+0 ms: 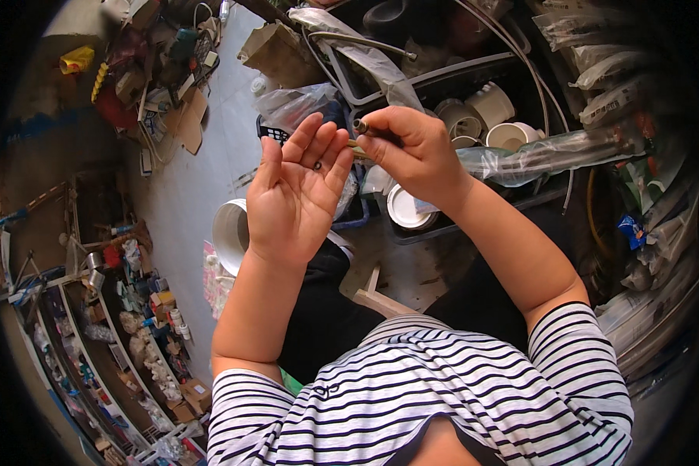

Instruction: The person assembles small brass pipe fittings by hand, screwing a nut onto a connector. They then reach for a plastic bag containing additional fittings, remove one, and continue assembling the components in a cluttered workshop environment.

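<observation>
My left hand (293,186) is turned palm up with its fingers stretched out. A small dark ring (317,165), like a washer or seal, lies near the base of its fingers. Just right of those fingertips, my right hand (415,151) pinches a short metal tube-shaped fitting (360,125) between thumb and fingers. One end of the fitting points toward my left hand; the rest is hidden in my grip. A thin yellowish piece (355,146) shows between the two hands, and I cannot make out what it belongs to.
A white bucket (231,233) stands beside my left forearm. Black crates at the far right hold white plastic pipe fittings (491,105) and a white round tub (412,208). Plastic-wrapped tubes (551,155) lie across them. Shelves of packed goods (124,342) line the left.
</observation>
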`<state>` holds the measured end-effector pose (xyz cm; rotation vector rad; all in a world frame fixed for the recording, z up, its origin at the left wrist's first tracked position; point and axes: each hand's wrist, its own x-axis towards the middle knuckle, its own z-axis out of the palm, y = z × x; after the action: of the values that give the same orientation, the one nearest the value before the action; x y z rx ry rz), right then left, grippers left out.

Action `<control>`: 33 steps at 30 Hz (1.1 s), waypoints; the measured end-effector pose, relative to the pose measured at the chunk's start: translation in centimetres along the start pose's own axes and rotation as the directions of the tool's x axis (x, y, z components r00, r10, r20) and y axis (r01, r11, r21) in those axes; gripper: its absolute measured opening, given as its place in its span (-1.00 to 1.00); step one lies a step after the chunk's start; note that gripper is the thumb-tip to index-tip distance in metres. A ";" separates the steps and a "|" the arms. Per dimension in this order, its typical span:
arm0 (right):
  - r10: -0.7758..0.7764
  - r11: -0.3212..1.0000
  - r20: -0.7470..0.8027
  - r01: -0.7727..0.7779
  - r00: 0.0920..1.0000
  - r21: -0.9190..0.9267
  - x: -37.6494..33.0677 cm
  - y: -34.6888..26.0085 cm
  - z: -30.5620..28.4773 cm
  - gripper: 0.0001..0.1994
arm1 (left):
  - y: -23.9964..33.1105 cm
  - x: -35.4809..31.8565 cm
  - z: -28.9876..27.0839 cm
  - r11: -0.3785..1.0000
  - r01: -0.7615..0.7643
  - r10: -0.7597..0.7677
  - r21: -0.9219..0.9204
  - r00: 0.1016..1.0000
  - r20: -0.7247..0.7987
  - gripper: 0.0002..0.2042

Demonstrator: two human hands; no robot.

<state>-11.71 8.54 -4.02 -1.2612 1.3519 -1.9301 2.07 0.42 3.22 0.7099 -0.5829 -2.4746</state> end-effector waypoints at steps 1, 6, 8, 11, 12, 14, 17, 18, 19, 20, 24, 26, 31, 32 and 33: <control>-0.073 0.995 0.004 0.073 0.997 -0.075 -0.1 0.0 0.1 -0.89 | -0.1 0.0 0.1 1.000 0.009 -0.009 0.007 1.000 -0.013 -0.52; -0.157 0.971 0.082 0.169 0.984 -0.168 -0.3 0.3 1.1 -0.86 | -0.5 0.1 0.2 0.996 0.074 -0.075 0.059 0.997 0.020 -0.46; -0.156 0.972 0.125 0.175 0.980 -0.156 -0.5 0.1 1.5 -0.86 | -0.6 0.1 0.0 0.993 0.077 -0.078 0.085 0.997 0.014 -0.41; -0.151 0.964 0.136 0.177 0.979 -0.201 -0.3 -0.1 1.4 -0.87 | -0.8 0.3 0.0 0.992 0.073 -0.074 0.102 0.997 0.003 -0.39; -0.143 0.961 0.147 0.173 0.979 -0.216 -0.2 -0.1 1.3 -0.87 | -0.8 0.3 0.0 0.991 0.078 -0.078 0.106 0.997 0.001 -0.39; -0.157 0.950 0.141 0.189 0.977 -0.248 -0.2 0.0 1.4 -0.88 | -0.9 0.3 0.0 0.988 0.079 -0.080 0.134 0.997 0.001 -0.39; -0.112 0.957 0.155 0.148 0.982 -0.249 -0.3 0.0 1.3 -0.88 | -0.9 0.2 -0.1 0.972 0.064 -0.068 0.224 0.998 0.010 -0.40; -0.086 0.962 0.164 0.125 0.983 -0.243 -0.2 0.0 1.2 -0.87 | -1.0 0.1 -0.2 0.962 0.056 -0.062 0.269 0.998 0.016 -0.41; -0.034 0.980 0.144 0.061 0.989 -0.190 -0.2 -0.1 1.2 -0.89 | -1.0 0.0 -0.2 0.949 0.047 -0.057 0.313 0.998 0.022 -0.41; 0.019 0.991 0.127 -0.002 0.992 -0.134 -0.2 -0.3 1.3 -0.90 | -1.0 0.0 -0.2 0.944 0.019 -0.032 0.331 0.999 0.034 -0.44; 0.224 0.974 0.120 -0.225 0.967 -0.002 0.1 -0.7 1.0 -0.88 | -0.1 0.2 -0.3 0.627 -0.318 0.293 0.711 0.942 0.163 -0.61; 0.221 0.975 0.124 -0.221 0.967 -0.014 0.2 -0.8 0.8 -0.87 | 0.6 0.5 -0.6 0.223 -0.427 0.398 0.876 0.861 0.317 -0.72; 0.196 0.981 0.060 -0.196 0.979 0.002 0.1 -0.5 1.0 -0.88 | 0.4 0.4 -0.4 -0.171 -0.357 0.380 0.918 0.836 0.396 -0.90; 0.169 0.986 0.049 -0.169 0.984 -0.014 0.1 -0.6 0.9 -0.88 | 0.3 0.3 -0.3 -0.205 -0.343 0.371 0.917 0.839 0.397 -0.89; 0.143 0.990 0.041 -0.142 0.989 -0.029 0.1 -0.7 0.9 -0.88 | 0.1 0.3 -0.4 -0.186 -0.355 0.395 0.916 0.827 0.400 -0.89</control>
<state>-10.89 8.34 -3.27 -1.1778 1.4097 -1.7845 2.12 0.08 2.79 0.8004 -2.3385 -0.9574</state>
